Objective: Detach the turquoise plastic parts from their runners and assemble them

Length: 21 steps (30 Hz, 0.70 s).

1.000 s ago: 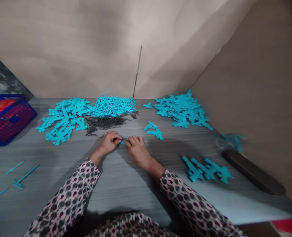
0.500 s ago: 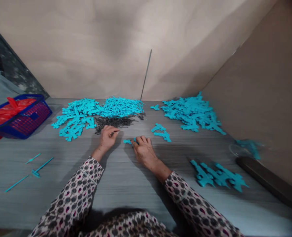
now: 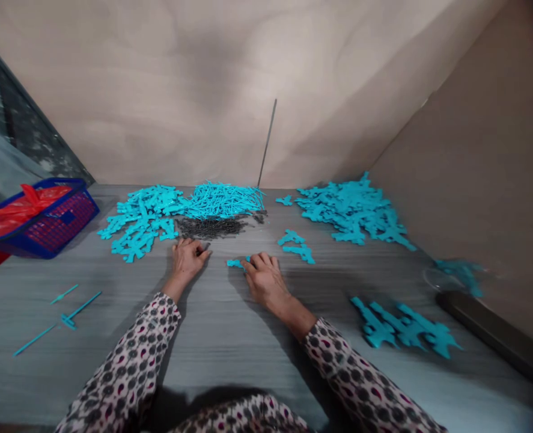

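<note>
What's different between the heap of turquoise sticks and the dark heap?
Colour: the turquoise heap is bright; the dark heap is blackish.
Bulk: the turquoise heap looks taller, while the dark heap lies flatter.
Place: the dark heap is closer to the left hand, the turquoise heap farther back.
Both are loose jumbles of thin pieces on the table.

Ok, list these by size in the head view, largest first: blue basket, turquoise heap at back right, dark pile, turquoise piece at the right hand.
1. Blue basket and back-right turquoise heap: too alike to rank.
2. Dark pile.
3. Turquoise piece at the right hand, partly covered.
</note>
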Motion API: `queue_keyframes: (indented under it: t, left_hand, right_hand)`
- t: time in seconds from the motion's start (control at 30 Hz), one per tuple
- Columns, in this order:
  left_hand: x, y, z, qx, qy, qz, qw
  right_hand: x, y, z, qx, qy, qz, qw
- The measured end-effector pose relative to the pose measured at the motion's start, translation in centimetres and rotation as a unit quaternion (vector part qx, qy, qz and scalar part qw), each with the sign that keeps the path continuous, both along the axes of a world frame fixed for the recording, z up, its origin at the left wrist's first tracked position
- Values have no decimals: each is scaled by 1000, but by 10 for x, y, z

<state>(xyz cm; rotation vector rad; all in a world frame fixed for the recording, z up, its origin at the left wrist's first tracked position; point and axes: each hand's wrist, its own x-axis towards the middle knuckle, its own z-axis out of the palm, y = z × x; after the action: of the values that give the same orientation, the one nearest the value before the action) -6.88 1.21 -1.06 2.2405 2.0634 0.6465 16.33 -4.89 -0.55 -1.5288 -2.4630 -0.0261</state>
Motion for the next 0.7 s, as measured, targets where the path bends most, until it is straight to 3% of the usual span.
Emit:
queue_keyframes:
  t: [0.2,0.37,0.47,0.53,0.63,0.7]
  left_hand:
    - [22,38,-10,22,-25,-27,999]
    - [32,43,-12,75,-80,-105,988]
    - [7,36,-9,121,-108,-108,981]
    - [-23,32,-6,131,-97,-44,986]
    - [-71,28,-3,99,-39,110,988]
    - [-92,28,-3,66,-7,130,989]
  right_hand:
    - [1,0,-3,29,29,5,999]
    - [5,-1,-7,69,72,27,995]
    - [7,-1,-9,84,93,40,991]
    - [7,-1,-9,90,104,46,989]
    - [6,-2,-9,92,115,49,988]
    - [5,-2,-8,92,121,50,987]
